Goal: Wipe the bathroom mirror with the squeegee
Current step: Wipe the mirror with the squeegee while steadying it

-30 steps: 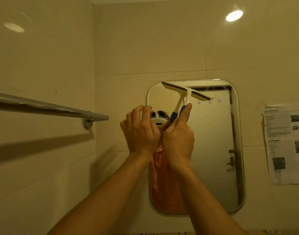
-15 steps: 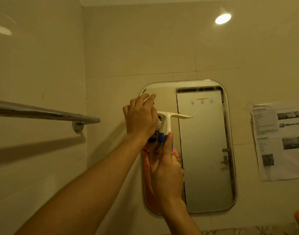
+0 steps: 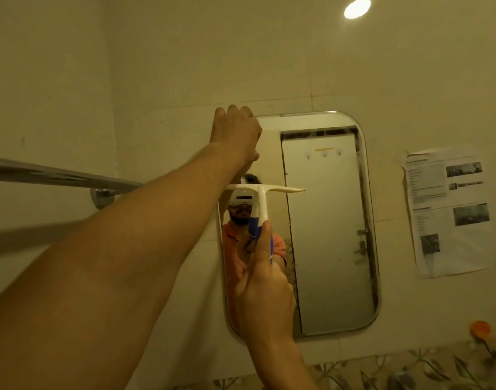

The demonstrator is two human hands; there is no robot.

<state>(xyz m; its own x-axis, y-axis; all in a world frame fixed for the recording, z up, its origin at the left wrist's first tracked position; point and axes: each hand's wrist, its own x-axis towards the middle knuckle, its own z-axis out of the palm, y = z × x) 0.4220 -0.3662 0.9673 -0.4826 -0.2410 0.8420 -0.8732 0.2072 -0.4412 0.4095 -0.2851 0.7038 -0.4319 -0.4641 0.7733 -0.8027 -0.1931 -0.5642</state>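
The rounded rectangular mirror [image 3: 329, 249] hangs on the beige tiled wall, right of centre. A squeegee [image 3: 262, 192] with a white T-shaped head and a blue and white handle lies against the upper left part of the glass, its blade level. My right hand [image 3: 265, 291] grips the handle from below, thumb running up along it. My left hand [image 3: 235, 133] reaches across to the mirror's top left corner and rests there, fingers bent forward against it; the fingertips are hidden. My left forearm covers part of the mirror's left edge.
A chrome towel rail [image 3: 58, 175] juts from the left wall at arm height. A printed paper sheet [image 3: 449, 209] is stuck to the wall right of the mirror. An orange object [image 3: 480, 327] sits low at the right, above a floral tile band [image 3: 409, 370].
The squeegee has come down from the mirror's top to its upper-middle and levelled out. My left hand has risen to the top left corner. The view has shifted left.
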